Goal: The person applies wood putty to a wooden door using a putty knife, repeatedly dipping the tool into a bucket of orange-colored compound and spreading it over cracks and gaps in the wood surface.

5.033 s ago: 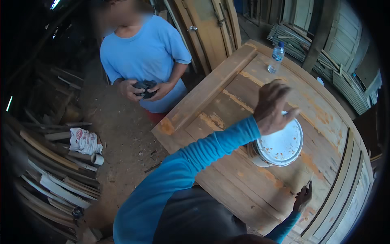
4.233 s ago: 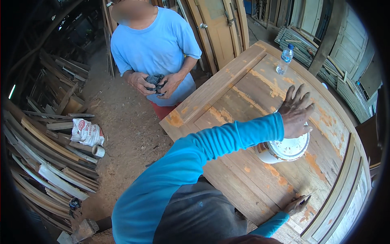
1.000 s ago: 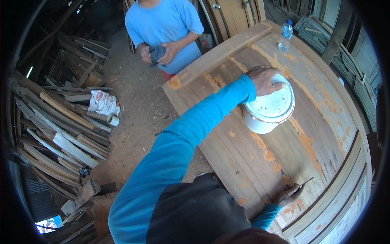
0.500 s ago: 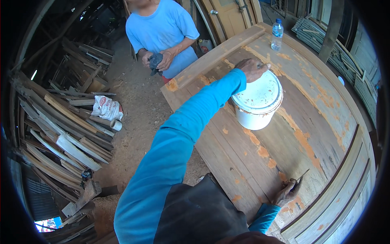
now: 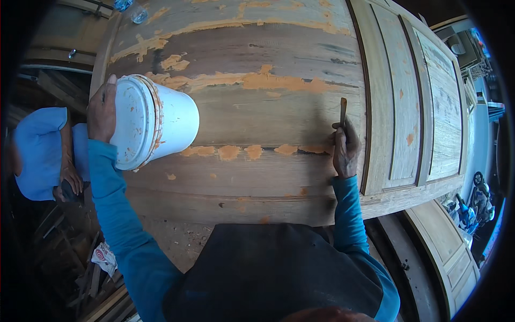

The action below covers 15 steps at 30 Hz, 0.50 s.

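Note:
My left hand (image 5: 102, 112) is closed against the rim of the round lid (image 5: 131, 123), its thumb along the edge; some fingers are hidden. The lid sits on a white plastic bucket (image 5: 179, 121), smeared with orange filler near the rim. Beneath the bucket is a large wooden panel (image 5: 241, 115). Between the fingers of my right hand (image 5: 346, 147) is a narrow putty knife (image 5: 343, 110), its thin flat end pointing away from me. That hand is over the panel's right part, near patches of orange filler (image 5: 287, 149) along a seam.
A water bottle (image 5: 139, 14) is at the panel's far left. Beyond the left edge a person in a blue shirt (image 5: 40, 142) holds a dark cloth (image 5: 70, 189). Framed door panels (image 5: 442, 107) lie to the right, with a parked motorbike (image 5: 477, 201) farther off.
My view has swung to the right, so the bucket and the person now appear farther left. My left hand stays at the lid, and my right hand still has the putty knife.

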Available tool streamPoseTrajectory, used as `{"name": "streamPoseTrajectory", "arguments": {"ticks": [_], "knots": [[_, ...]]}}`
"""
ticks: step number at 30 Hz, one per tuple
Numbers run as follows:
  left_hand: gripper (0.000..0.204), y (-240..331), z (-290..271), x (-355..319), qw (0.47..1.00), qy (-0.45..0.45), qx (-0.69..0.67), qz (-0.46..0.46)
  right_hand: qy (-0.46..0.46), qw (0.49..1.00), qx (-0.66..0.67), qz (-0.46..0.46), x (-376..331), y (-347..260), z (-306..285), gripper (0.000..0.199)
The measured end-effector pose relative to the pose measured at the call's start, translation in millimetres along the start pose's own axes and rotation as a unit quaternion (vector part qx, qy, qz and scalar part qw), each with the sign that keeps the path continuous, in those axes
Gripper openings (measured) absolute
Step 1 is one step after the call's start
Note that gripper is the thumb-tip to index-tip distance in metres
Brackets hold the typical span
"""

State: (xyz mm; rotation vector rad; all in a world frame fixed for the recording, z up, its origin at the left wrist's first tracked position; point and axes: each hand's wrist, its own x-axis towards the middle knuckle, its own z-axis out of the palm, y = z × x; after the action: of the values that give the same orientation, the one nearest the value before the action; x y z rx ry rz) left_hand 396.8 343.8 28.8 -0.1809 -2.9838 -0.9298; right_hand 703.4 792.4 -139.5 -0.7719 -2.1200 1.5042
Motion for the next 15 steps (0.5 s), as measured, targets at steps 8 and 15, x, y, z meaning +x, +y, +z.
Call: {"name": "streamPoseTrajectory", "arguments": {"ticks": [8,15], "knots": [[0.052,-10,-3,-1,1.0,0.005,0.003,0.007,-0.119,0.965,-0.203,-0.117,61,-24,28,0.037],[0.05,-12,1,2,0.999,0.016,-0.025,0.015,-0.137,0.908,-0.363,-0.16,100,-36,51,0.034]]}}
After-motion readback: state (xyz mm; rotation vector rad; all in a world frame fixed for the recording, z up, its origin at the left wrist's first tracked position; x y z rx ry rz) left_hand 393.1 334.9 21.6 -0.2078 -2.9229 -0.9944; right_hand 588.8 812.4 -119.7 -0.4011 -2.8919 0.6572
